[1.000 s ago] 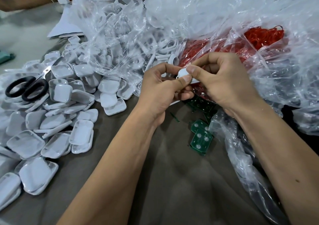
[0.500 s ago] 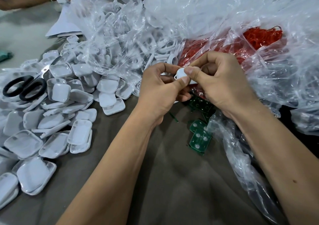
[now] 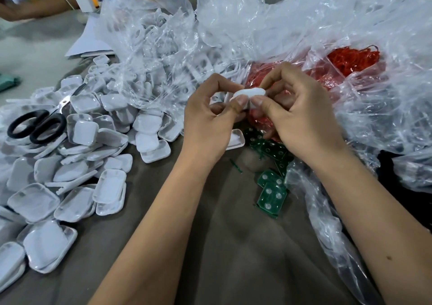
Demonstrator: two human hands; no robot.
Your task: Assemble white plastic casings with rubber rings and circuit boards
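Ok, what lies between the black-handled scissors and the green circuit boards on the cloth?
In the head view, a heap of white plastic casings, then the left forearm, lie between scissors and circuit boards.

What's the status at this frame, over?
Left hand and right hand both pinching one white casing. Circuit boards lie below. Nothing in the way.

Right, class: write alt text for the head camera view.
Both hands, left hand and right hand, pinch one white casing above green circuit boards. Loose casings and scissors lie left; bagged red rubber rings behind.
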